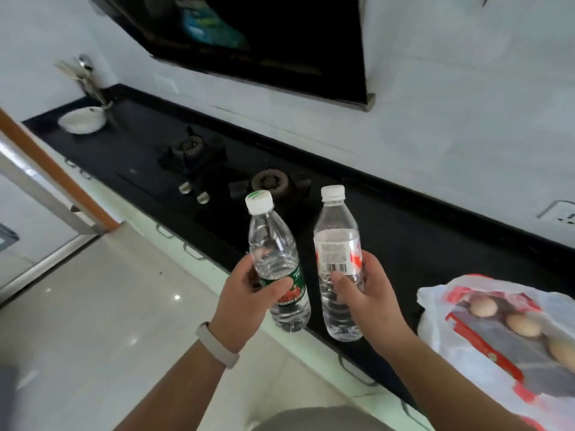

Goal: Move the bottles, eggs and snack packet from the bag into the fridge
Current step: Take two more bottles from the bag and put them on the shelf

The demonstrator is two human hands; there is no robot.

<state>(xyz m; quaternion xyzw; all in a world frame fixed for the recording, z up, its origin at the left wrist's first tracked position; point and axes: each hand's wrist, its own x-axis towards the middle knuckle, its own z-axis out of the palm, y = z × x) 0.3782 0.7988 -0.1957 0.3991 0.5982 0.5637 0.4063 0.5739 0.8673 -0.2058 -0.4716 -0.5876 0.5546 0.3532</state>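
Note:
My left hand (249, 301) grips a clear water bottle with a green-and-red label and a white cap (273, 253), held upright in the air over the counter's front edge. My right hand (368, 293) holds a second clear bottle with a white-and-red label and a barcode (337, 244), also upright, just to the right of the first. A white and red plastic bag (485, 334) lies on the black counter at the right. Three brown eggs (522, 325) show through it. I cannot see a snack packet or the fridge.
A black counter (420, 244) runs along the white wall with a two-burner gas hob (236, 175) behind the bottles. A white bowl (82, 119) sits at the far left by a tap. A dark range hood (264, 42) hangs above. Pale floor tiles lie at the left.

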